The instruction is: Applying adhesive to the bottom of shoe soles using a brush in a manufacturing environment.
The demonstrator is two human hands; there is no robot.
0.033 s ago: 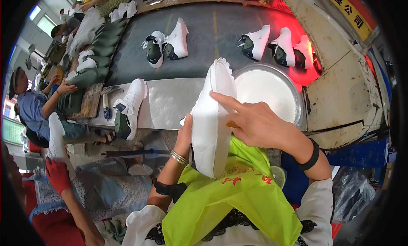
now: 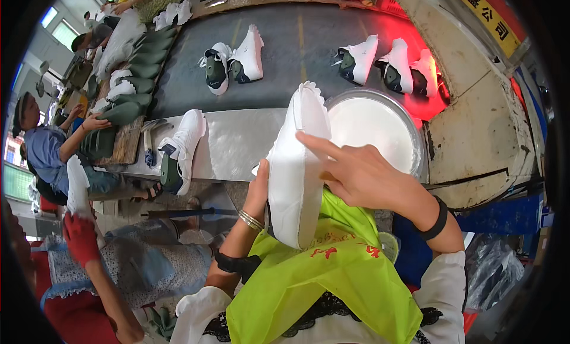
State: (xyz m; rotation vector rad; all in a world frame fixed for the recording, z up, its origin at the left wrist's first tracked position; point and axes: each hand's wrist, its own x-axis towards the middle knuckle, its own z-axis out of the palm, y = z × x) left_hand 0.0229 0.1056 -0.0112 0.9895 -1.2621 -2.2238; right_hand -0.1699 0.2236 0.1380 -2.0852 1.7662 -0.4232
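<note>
Head view: the right hand (image 2: 374, 174) points its index finger at a white shoe (image 2: 291, 189), its other fingers curled, whether around anything I cannot tell; the left hand (image 2: 257, 192) grips the shoe's left side. The shoe is held up before a lime-green apron (image 2: 297, 278), near a round basin (image 2: 420, 139), with more shoes (image 2: 252, 56) on the dark belt (image 2: 282, 65) beyond.

White shoe (image 2: 289, 192); aloft, slightly tilted
</note>
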